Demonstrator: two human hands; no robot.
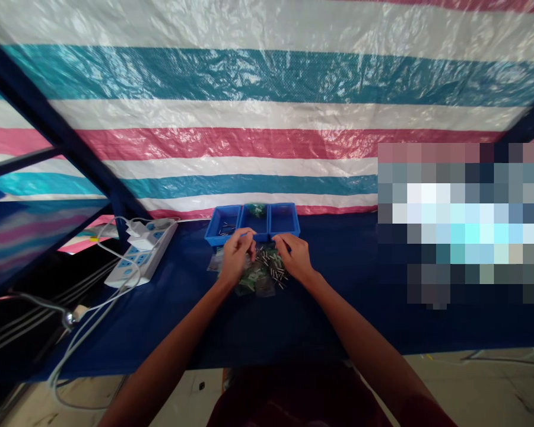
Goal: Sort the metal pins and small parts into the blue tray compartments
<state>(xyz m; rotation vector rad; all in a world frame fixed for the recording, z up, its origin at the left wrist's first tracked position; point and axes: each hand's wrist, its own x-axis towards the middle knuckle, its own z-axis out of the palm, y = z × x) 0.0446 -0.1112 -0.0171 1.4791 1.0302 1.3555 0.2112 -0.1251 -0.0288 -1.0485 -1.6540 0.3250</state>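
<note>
My left hand [237,254] is closed, thumb and fingers pressed together, above several clear small plastic bags [265,287] on the dark blue table. Opposite it my right hand [296,256] pinches with its fingertips beside a loose pile of small metal pins or screws [277,274]. Whatever either hand holds is too small to make out. Just beyond the hands stand three joined blue bins. A few of the metal pieces lie in the left bin [212,236]. The middle bin [254,238] has a greenish plastic bag [256,209] at its back.
A white power strip [131,270] with a plugged-in charger [142,236] and loose cables [78,350] sits at the table's left. Dark metal frame posts [84,157] and a striped plastic sheet [249,115] stand behind. The right side is pixelated.
</note>
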